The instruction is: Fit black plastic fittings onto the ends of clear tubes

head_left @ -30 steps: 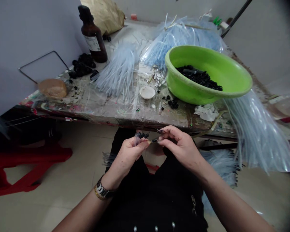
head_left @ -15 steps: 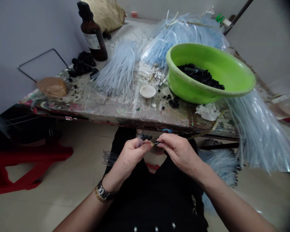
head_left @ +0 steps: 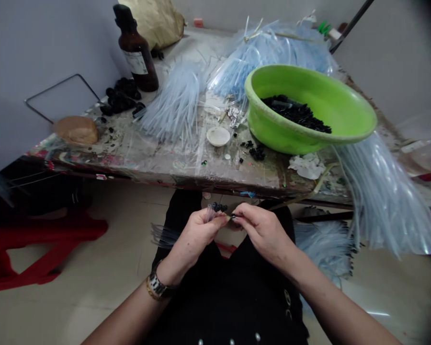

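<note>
My left hand (head_left: 201,232) is closed round a bundle of clear tubes (head_left: 163,235), whose far ends carry black pieces (head_left: 219,207) above the fingers. Thumb and fingertips of my right hand (head_left: 260,230) pinch a small black piece (head_left: 233,216), right at the left thumb tip. Both hands are over the lap, just below the table edge, with fingertips almost touching. On the table, a green basin (head_left: 309,134) holds many black pieces (head_left: 298,112). Loose clear tubes (head_left: 175,103) lie left of it.
A white dish (head_left: 218,136) and crumpled paper (head_left: 307,166) lie near the table edge (head_left: 158,177). A brown bottle (head_left: 138,64) stands at the back left. Tubes (head_left: 388,191) hang over the right edge. A red stool (head_left: 39,244) is on the floor at left.
Both hands have dropped slightly in the picture, keeping their hold. The table and the things on it appear shifted a little to the left.
</note>
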